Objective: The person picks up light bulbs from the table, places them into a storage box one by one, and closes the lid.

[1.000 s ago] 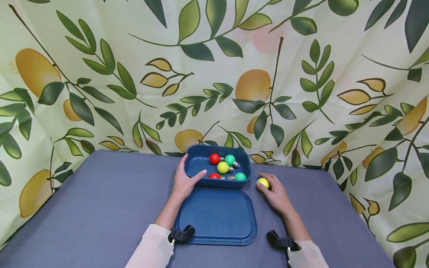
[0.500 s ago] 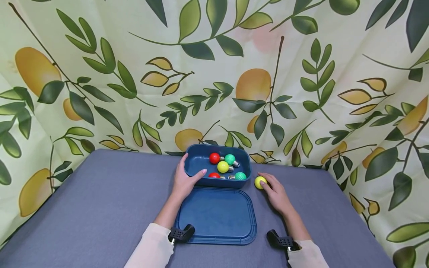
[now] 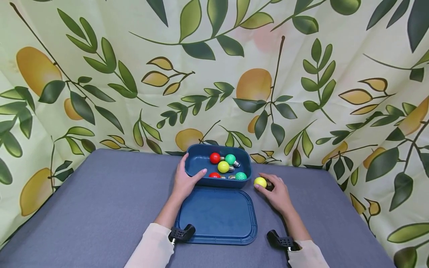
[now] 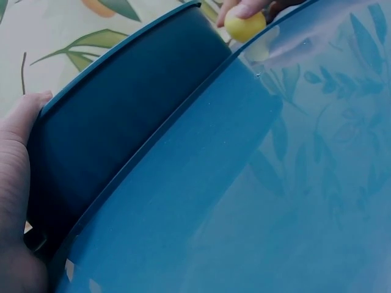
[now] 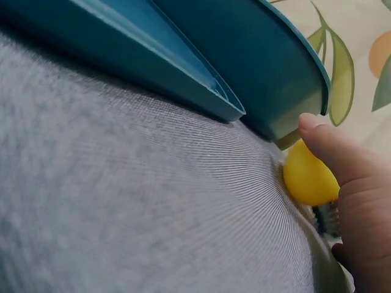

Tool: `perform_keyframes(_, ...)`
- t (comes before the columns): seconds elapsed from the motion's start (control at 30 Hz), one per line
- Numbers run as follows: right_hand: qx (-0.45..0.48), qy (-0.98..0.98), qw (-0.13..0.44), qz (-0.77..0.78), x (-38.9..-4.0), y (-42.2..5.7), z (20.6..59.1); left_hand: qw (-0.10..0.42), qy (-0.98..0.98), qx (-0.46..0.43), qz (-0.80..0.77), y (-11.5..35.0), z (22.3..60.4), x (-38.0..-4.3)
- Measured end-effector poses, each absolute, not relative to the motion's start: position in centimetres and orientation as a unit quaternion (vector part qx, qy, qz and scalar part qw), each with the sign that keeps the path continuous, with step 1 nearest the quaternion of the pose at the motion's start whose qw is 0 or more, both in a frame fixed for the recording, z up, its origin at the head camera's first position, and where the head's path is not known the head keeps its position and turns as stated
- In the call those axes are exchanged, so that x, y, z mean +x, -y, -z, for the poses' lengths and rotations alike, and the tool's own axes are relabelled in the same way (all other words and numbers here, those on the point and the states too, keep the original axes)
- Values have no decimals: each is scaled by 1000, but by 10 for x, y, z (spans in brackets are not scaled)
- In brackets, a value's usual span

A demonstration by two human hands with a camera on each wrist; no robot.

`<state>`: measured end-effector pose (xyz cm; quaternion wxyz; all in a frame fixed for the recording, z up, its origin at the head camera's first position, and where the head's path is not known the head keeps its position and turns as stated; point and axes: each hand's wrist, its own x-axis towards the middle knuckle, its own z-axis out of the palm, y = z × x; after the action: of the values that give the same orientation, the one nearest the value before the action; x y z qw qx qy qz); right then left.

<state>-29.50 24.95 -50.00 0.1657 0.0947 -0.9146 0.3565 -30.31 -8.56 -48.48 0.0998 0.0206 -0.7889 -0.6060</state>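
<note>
My left hand (image 3: 186, 180) grips the left end of a dark blue box (image 3: 221, 183), its thumb over the front rim. Inside the box lie several light bulbs with metal screw bases: red (image 3: 215, 158), green (image 3: 230, 159) and yellow (image 3: 223, 166). Just right of the box, my right hand (image 3: 276, 191) holds a yellow light bulb (image 3: 260, 182) between thumb and fingers, low over the cloth. The bulb's round end points left toward the box, and its dark base is partly hidden by the fingers. In the right wrist view, the thumb lies along the yellow bulb (image 5: 310, 174).
A flat blue lid (image 3: 216, 216) lies on the grey cloth-covered table (image 3: 100, 208), directly in front of the box. Behind the table hangs a curtain (image 3: 207, 74) printed with leaves and fruit. Black wrist cameras (image 3: 181, 233) are strapped on both forearms.
In my right hand the yellow bulb has turned and shifted slightly left, so its base now shows. The thumb has come round to its near side. My left hand and the box stay put.
</note>
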Motion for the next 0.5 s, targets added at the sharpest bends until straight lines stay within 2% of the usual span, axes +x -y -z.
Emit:
perform_keyframes(0.27, 119, 897, 146, -399, -292, -255, 499, 101, 789, 21, 606, 86, 486, -304)
perform_keyframes(0.5, 98, 906, 140, -386, -292, -258, 501, 100, 790, 21, 604, 86, 486, -304)
